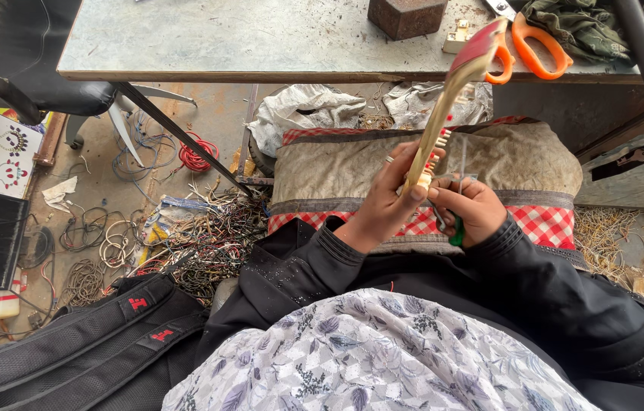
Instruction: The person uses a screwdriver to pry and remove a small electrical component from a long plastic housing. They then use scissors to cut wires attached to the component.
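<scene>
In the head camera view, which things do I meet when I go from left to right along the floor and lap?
Black backpack → red wire coil → tangled wire pile → left hand → right hand → straw-like scraps.

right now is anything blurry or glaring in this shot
Head view: even, soft daylight, no harsh glare; the strip tip near the scissors is slightly smeared; both hands, left and right, are sharp; the edges bow from wide-lens distortion.
</scene>
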